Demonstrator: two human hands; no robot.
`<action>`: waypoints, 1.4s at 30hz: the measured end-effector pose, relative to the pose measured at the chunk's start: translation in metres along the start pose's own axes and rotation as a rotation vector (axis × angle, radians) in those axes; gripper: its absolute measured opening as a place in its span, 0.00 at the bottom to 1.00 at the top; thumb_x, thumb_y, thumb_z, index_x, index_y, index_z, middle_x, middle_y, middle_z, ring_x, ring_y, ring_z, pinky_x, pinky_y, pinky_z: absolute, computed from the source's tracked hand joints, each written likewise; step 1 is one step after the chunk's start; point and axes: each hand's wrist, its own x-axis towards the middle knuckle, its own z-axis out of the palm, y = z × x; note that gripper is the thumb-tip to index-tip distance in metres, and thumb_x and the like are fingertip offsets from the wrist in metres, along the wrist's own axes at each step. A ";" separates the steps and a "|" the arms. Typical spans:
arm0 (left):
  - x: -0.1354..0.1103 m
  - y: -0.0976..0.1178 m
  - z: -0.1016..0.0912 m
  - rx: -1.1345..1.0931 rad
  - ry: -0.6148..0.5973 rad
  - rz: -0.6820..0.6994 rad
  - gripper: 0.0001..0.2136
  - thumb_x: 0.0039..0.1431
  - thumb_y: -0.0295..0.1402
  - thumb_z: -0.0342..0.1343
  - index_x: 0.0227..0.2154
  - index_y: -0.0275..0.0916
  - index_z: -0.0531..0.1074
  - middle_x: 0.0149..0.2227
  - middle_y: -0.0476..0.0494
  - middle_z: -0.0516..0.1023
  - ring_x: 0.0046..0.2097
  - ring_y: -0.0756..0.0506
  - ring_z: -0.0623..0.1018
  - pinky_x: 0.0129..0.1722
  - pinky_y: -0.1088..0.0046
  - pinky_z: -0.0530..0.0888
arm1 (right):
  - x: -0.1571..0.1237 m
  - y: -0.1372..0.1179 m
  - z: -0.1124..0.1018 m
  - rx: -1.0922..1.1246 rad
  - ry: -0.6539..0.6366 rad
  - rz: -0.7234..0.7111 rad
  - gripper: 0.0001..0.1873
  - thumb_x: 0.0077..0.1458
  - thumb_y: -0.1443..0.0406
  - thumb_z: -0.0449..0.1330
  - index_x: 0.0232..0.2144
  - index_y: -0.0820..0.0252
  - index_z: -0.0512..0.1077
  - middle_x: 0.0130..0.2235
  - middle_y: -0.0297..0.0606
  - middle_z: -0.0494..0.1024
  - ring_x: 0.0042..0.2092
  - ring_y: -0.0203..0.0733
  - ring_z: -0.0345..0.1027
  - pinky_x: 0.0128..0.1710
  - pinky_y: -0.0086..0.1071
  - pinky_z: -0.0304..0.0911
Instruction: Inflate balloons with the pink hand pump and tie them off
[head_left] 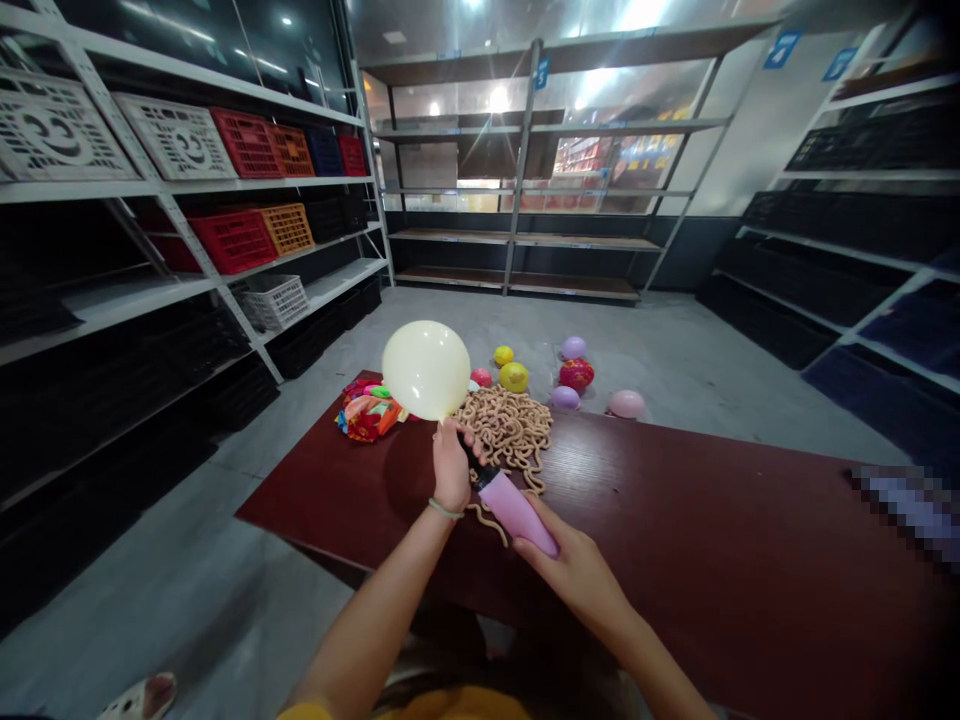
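My left hand (452, 463) is closed around the neck of a pale yellow inflated balloon (426, 369), pinching it onto the black nozzle of a pink hand pump (514, 509). My right hand (574, 567) grips the lower end of the pump. Both are held just above a dark red table (675, 540). A heap of tan cord (510, 428) lies on the table right behind the pump. A pile of bright uninflated balloons (366, 411) sits at the table's far left corner.
Several inflated balloons, among them a yellow balloon (514, 377), a red balloon (576, 375) and a pink balloon (627, 403), lie on the grey floor beyond the table. Metal shelving (187, 190) with plastic crates lines the left; further shelves (525, 240) stand at the back and right.
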 end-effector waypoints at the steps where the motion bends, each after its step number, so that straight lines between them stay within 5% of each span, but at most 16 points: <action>1: 0.001 0.001 0.000 -0.003 -0.010 -0.004 0.15 0.61 0.46 0.55 0.28 0.41 0.61 0.21 0.56 0.61 0.18 0.54 0.64 0.15 0.79 0.64 | -0.002 0.002 -0.001 0.008 -0.004 -0.007 0.34 0.58 0.54 0.60 0.65 0.50 0.63 0.62 0.39 0.70 0.61 0.54 0.67 0.59 0.45 0.64; 13: 0.021 0.014 0.016 -0.080 -0.051 0.052 0.14 0.63 0.42 0.53 0.28 0.41 0.59 0.20 0.56 0.60 0.18 0.54 0.64 0.15 0.80 0.62 | -0.052 0.039 -0.035 0.004 -0.054 0.079 0.36 0.59 0.49 0.59 0.66 0.54 0.62 0.64 0.41 0.68 0.63 0.54 0.65 0.62 0.44 0.60; 21: -0.005 -0.017 0.029 -0.025 -0.037 -0.038 0.17 0.62 0.48 0.54 0.29 0.41 0.60 0.21 0.56 0.62 0.18 0.54 0.65 0.15 0.79 0.63 | -0.024 0.026 -0.018 0.090 0.039 0.079 0.33 0.60 0.49 0.57 0.64 0.52 0.64 0.61 0.41 0.72 0.61 0.54 0.67 0.61 0.45 0.61; 27: -0.011 -0.019 0.029 -0.019 -0.068 -0.044 0.18 0.61 0.49 0.55 0.30 0.41 0.60 0.21 0.56 0.64 0.18 0.55 0.66 0.18 0.80 0.66 | -0.013 0.023 -0.014 0.138 0.046 0.064 0.35 0.60 0.49 0.58 0.65 0.53 0.63 0.61 0.41 0.72 0.61 0.54 0.67 0.62 0.45 0.60; 36: -0.006 -0.019 0.028 0.028 -0.130 -0.094 0.16 0.64 0.47 0.52 0.28 0.40 0.64 0.24 0.49 0.71 0.28 0.46 0.78 0.31 0.68 0.77 | -0.040 0.048 -0.023 -0.140 0.167 -0.021 0.34 0.61 0.50 0.58 0.66 0.49 0.61 0.63 0.36 0.70 0.61 0.51 0.68 0.58 0.40 0.66; 42: 0.031 -0.004 -0.002 0.177 -0.193 -0.040 0.17 0.61 0.50 0.55 0.32 0.39 0.66 0.28 0.44 0.77 0.33 0.44 0.80 0.36 0.65 0.78 | -0.073 0.084 -0.048 -0.360 0.348 -0.005 0.33 0.61 0.50 0.57 0.66 0.46 0.60 0.61 0.35 0.72 0.56 0.49 0.73 0.52 0.36 0.72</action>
